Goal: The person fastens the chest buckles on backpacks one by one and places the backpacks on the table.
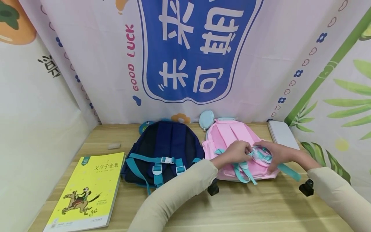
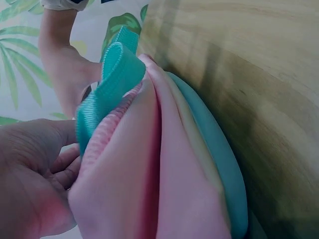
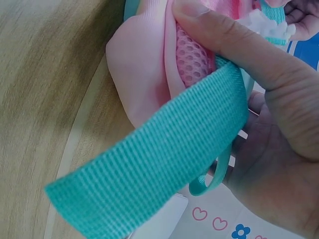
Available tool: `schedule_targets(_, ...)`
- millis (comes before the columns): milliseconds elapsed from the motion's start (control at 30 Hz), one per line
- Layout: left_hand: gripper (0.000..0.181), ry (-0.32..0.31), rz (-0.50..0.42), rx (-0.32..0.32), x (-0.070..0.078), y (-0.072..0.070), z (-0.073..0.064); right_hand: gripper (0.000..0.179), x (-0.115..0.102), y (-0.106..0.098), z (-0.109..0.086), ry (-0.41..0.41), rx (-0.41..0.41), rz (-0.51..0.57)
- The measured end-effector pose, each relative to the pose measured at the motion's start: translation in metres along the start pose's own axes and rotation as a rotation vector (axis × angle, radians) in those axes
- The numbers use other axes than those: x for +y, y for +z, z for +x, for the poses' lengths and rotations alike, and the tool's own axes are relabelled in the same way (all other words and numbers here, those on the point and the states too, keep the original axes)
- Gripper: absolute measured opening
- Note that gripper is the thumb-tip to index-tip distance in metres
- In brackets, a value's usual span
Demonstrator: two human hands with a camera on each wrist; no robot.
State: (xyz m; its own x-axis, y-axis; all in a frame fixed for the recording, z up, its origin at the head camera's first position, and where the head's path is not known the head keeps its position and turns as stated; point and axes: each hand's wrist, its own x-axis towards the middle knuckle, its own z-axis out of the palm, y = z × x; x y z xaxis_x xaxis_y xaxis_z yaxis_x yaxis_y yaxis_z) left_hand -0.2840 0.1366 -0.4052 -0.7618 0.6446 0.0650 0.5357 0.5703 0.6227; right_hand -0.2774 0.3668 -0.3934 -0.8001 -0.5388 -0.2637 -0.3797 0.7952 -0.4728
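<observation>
A pink backpack (image 1: 232,129) with teal straps lies on the table, its strap side up. My left hand (image 1: 238,151) pinches a teal strap near a white buckle (image 3: 264,25) at the bag's right part. From the other side my right hand (image 1: 276,154) grips the strap bundle, its thumb (image 3: 224,30) on the pink fabric. A wide teal strap end (image 3: 149,164) hangs out of the right hand. In the left wrist view, the left hand (image 2: 35,169) is beside the bag's edge and a folded teal strap (image 2: 114,74); its fingertips are partly hidden.
A navy backpack (image 1: 165,141) with teal straps lies left of the pink one. Further left are a yellow book (image 1: 87,190) and a small grey-brown block (image 1: 114,146). A white flat case (image 1: 282,133) lies at the back right. Printed cloth (image 1: 116,80) hangs behind the table.
</observation>
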Motion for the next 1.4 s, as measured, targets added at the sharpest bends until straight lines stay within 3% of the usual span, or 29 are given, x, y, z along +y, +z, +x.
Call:
schedule_targets(433,0.008,0.037,-0.103,0.181,-0.004,-0.004,-0.010,0.114,-0.001,0.001,-0.001,0.030,-0.002,0.009)
schedule_targets(600,0.023,0.044,-0.142,0.225,-0.007,-0.009,-0.016,0.116,0.000,0.001,-0.002,0.033,-0.001,0.009)
schedule_targets(800,0.053,0.090,-0.092,0.241,-0.014,-0.017,-0.020,0.115,0.000,0.002,-0.001,0.020,0.001,-0.004)
schedule_targets(1167,0.025,0.128,0.055,0.205,-0.023,-0.027,-0.023,0.115,0.002,0.001,0.000,0.034,-0.003,-0.012)
schedule_targets(1400,0.014,0.192,0.048,0.183,-0.030,-0.032,-0.027,0.115,0.000,0.002,0.000,0.035,-0.008,-0.002)
